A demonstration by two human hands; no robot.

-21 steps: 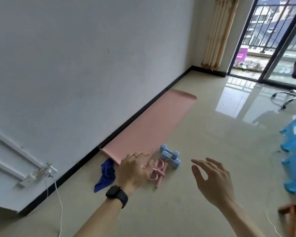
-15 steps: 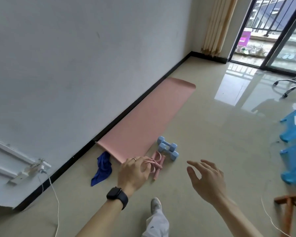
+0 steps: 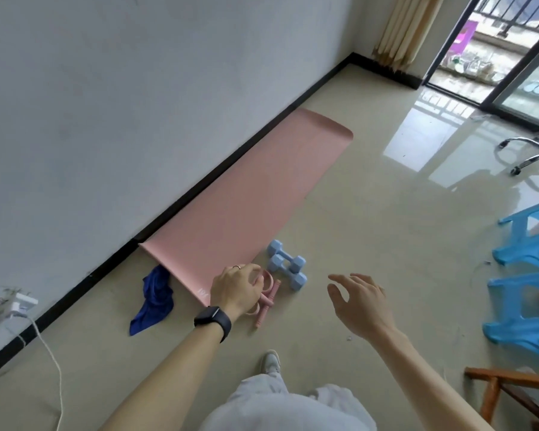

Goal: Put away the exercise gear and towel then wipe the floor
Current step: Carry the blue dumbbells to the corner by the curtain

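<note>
The left hand (image 3: 235, 290) is stretched forward, back upward, with its fingers curled down over a pink pull band (image 3: 269, 301). The fingertips are hidden behind the hand, so I cannot tell whether they grip the band or only hang in front of it. A black watch (image 3: 213, 321) sits on that wrist and a ring (image 3: 237, 267) on one finger. The right hand (image 3: 360, 303) is held out at 3 o'clock from the left, well apart from it, fingers spread and slightly bent, holding nothing.

The band lies on the floor (image 3: 371, 231), one stick-like handle pointing toward 6 o'clock. At 1 o'clock from the left hand, just beside the band, two light blue dumbbells (image 3: 288, 264) lie side by side. A pink mat (image 3: 249, 194) lies flat along the black skirting (image 3: 218, 172) of the wall, running away toward 1 o'clock; its near corner is covered by the left hand. At 9 o'clock from that hand a dark blue towel (image 3: 154, 298) lies crumpled, its top against the mat's near edge.

Farther out at 9 o'clock, a white plug block (image 3: 10, 301) sits by the wall with a cable (image 3: 49, 353) trailing toward 6 o'clock. Blue plastic stools (image 3: 526, 275) stand at 3 o'clock, a wooden chair (image 3: 511, 390) at 5 o'clock, and a curtain (image 3: 405, 26) at 1 o'clock. At 6 o'clock are a pale trouser leg (image 3: 262, 396) and a shoe (image 3: 269, 362).
</note>
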